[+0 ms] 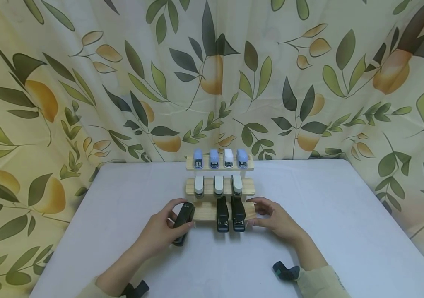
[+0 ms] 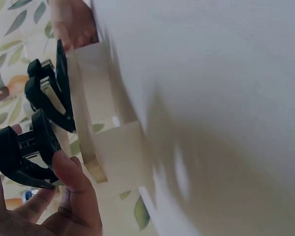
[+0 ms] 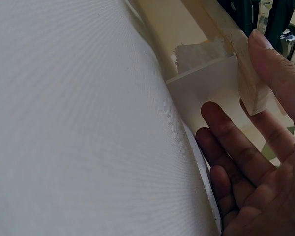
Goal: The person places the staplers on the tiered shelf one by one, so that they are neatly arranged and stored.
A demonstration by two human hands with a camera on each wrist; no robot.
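My left hand point(image 1: 160, 229) grips a black stapler point(image 1: 184, 223) between thumb and fingers, tilted at the left end of the bottom shelf. In the left wrist view the stapler point(image 2: 27, 152) stands side-on, near the shelf's wooden edge. My right hand point(image 1: 277, 217) holds the right end of the stepped wooden rack point(image 1: 205, 212). The right wrist view shows its thumb point(image 3: 273, 64) at the board's edge and the other fingers beside the white support point(image 3: 206, 83). Two more black staplers point(image 1: 222, 214) point(image 1: 238, 214) lie side by side on the bottom shelf, jutting past its front.
Three white staplers point(image 1: 218, 185) stand on the middle shelf. Several small staplers, blue ones point(image 1: 214, 159) and a white one point(image 1: 228, 158), line the top shelf. A white cloth point(image 1: 133, 186) covers the table, with a leaf-patterned curtain point(image 1: 212, 116) behind.
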